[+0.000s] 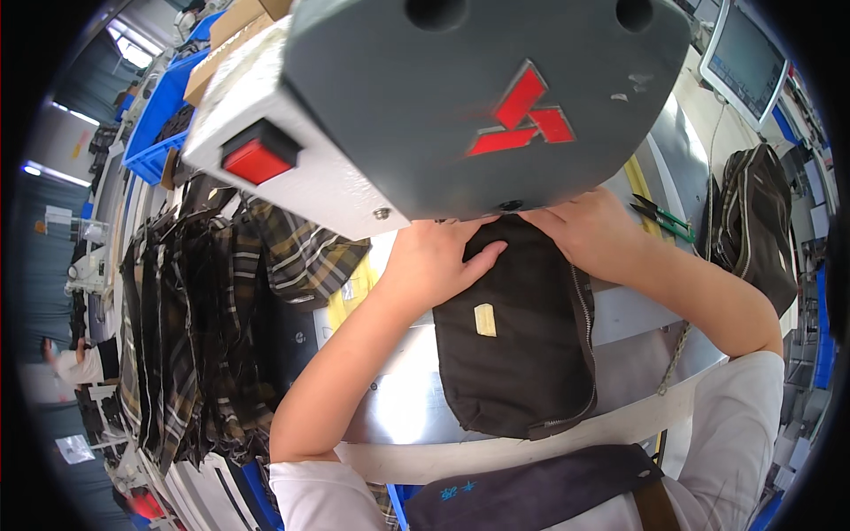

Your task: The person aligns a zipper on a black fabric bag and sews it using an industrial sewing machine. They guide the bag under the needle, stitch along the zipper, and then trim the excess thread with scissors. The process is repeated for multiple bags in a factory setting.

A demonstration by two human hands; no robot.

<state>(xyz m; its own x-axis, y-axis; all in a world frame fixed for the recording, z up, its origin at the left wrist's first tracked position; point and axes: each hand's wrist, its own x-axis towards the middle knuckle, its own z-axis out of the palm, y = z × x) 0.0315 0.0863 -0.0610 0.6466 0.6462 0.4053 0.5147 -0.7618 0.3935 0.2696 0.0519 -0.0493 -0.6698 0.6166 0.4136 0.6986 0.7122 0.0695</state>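
My left hand (436, 265) on the dark pouch (522, 367), thumb down on it, my right hand (591, 234) at its edge, fingertips behind the machine head (398, 97), can't tell either grip.

Bright lights (131, 51) upper left, glare on metal tabletop (403, 394), curved edges, black corners

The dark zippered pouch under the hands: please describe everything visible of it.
The dark zippered pouch looks like fabric, roughly rectangular with rounded near corners. A small cream tag sits on its upper face; a metal-looking zipper follows the right edge and near right corner. It lies lengthwise on the shiny metal table, its far end hidden by the gray sewing-machine head. The left hand and right hand touch its far part.
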